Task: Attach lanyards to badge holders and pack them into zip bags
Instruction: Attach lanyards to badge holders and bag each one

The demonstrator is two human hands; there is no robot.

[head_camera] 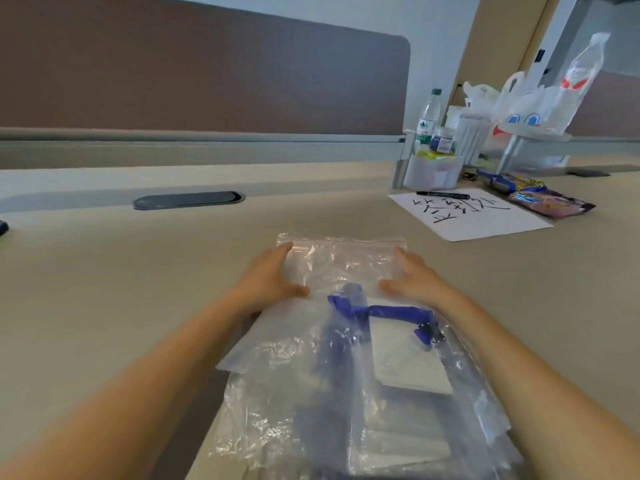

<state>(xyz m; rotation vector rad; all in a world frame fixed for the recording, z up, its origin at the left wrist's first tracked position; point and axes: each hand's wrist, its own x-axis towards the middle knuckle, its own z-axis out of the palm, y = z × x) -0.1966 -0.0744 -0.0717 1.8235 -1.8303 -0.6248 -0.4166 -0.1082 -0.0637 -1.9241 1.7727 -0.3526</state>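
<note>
Beige office surface (104,289): a clear plastic zip bag (341,268) is pressed flat by left hand (266,282) and right hand (414,277), fingers extended, nothing gripped; blue lanyard (377,311) and white badge holder (408,362) blurred inside.

An office workstation, as I see it through the head camera: a long beige worktop (104,271) backed by a brown partition screen (207,64) on a grey rail, with an oval cable port (188,200) set into the surface. To my right sit a sheet of paper (474,216) with handwritten characters, a black marker (443,195), a green-capped water bottle (427,124), snack packets (540,199) and plastic carrier bags (519,102).
</note>
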